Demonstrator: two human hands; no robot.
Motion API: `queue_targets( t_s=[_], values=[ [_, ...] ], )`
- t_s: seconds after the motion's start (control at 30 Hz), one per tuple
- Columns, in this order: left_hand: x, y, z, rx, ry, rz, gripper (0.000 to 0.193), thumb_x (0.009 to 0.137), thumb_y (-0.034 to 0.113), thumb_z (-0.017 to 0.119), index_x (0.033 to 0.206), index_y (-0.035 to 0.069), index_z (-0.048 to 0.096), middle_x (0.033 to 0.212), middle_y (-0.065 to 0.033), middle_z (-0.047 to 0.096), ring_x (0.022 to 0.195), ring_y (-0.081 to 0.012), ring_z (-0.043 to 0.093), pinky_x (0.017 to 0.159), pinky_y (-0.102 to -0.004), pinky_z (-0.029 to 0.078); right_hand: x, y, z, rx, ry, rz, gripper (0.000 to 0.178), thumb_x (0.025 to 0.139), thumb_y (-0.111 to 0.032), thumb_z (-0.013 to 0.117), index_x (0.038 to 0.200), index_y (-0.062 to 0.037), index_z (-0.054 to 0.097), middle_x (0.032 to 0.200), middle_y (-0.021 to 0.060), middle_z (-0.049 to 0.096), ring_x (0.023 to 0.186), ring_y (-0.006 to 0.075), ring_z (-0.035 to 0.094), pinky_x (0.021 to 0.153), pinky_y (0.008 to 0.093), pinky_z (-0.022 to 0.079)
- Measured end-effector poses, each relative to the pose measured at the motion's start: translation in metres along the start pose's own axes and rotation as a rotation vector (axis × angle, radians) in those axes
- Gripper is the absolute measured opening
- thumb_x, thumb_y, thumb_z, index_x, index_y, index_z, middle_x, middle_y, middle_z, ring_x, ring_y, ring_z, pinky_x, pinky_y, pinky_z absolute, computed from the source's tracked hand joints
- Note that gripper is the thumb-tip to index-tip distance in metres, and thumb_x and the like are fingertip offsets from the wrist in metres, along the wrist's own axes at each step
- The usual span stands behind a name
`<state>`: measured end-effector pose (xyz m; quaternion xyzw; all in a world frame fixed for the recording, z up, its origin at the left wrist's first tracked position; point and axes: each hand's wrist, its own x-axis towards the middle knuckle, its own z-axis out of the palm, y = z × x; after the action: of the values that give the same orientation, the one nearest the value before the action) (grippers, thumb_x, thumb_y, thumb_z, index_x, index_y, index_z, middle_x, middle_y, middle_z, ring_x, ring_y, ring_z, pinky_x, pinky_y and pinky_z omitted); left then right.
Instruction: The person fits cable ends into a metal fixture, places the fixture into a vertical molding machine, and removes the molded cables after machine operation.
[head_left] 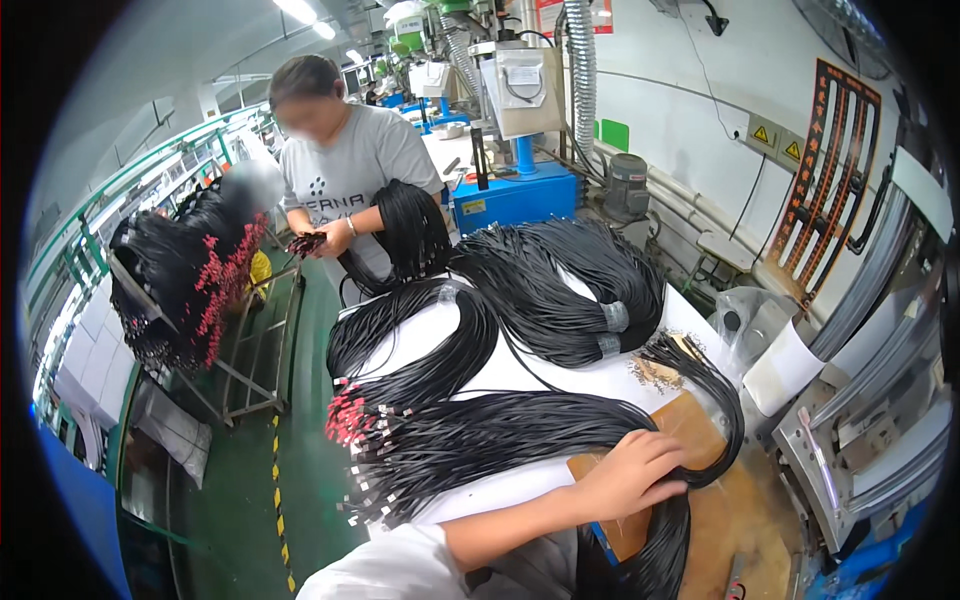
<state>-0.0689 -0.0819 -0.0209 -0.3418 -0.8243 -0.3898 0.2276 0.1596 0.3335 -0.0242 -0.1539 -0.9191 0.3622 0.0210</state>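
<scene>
My left hand [632, 472] reaches in from the lower left and rests on a long bundle of black cables [520, 425]. Its fingers are stretched out and a little apart, touching the cables where they bend at the right side of the table. The bundle's left end carries small white connectors and several red ones [346, 412]. Under the hand, a brown board [690, 425] partly shows, and more black cables [660, 545] hang down near the front. My right hand is not in view.
Two more coiled cable bundles [570, 290] lie on the white table [480, 495]. Small brass-coloured pieces [655, 372] sit at the right. Across the table, a person [350, 160] holds cables beside a rack of black cables [180, 270]. Metal machine parts [850, 460] stand at right.
</scene>
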Motion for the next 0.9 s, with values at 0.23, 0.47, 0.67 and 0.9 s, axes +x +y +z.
queue_targets(
  t_s=[0.23, 0.47, 0.67, 0.9],
  values=[
    [-0.019, 0.064, -0.051, -1.262, -1.008, 0.342, 0.026, 0.101, 0.023, 0.064, 0.11, -0.002, 0.066, 0.104, -0.0164, 0.066, 0.103, -0.0349, 0.062, 0.093, -0.0453, 0.049, 0.099, -0.019, 0.02, 0.353, 0.126, 0.03, 0.036, 0.098, -0.023, 0.068, 0.123, 0.0023, 0.067, 0.111, 0.0151, 0.071, 0.095, 0.025, 0.065, 0.085, 0.0376, 0.052],
    [-0.081, 0.116, -0.123, -1.43, -1.162, 0.073, 0.044, 0.092, 0.036, 0.078, 0.111, -0.003, 0.069, 0.114, -0.0261, 0.066, 0.104, -0.046, 0.062, 0.091, -0.0538, 0.049, 0.121, -0.034, 0.038, 0.438, 0.255, -0.045, 0.028, 0.104, -0.023, 0.061, 0.112, 0.0015, 0.072, 0.086, 0.0056, 0.068, 0.073, 0.0126, 0.058, 0.068, 0.0283, 0.048],
    [-0.053, 0.14, -0.151, -1.41, -0.992, 0.192, 0.029, 0.1, 0.03, 0.069, 0.103, 0.001, 0.071, 0.093, -0.017, 0.068, 0.083, -0.0382, 0.065, 0.072, -0.0486, 0.048, 0.123, -0.02, 0.043, 0.425, 0.212, -0.077, 0.031, 0.104, -0.024, 0.063, 0.116, 0.0025, 0.072, 0.086, 0.0059, 0.069, 0.075, 0.0134, 0.059, 0.07, 0.0285, 0.05],
    [-0.066, 0.097, -0.121, -1.153, -0.937, -0.157, 0.044, 0.102, 0.043, 0.063, 0.114, 0.001, 0.071, 0.099, -0.0202, 0.071, 0.087, -0.0389, 0.067, 0.068, -0.0468, 0.051, 0.148, 0.025, 0.063, 0.697, 0.247, -0.059, 0.018, 0.102, -0.015, 0.064, 0.107, 0.0013, 0.07, 0.073, 0.0027, 0.063, 0.059, 0.0087, 0.053, 0.055, 0.0227, 0.041]
  ],
)
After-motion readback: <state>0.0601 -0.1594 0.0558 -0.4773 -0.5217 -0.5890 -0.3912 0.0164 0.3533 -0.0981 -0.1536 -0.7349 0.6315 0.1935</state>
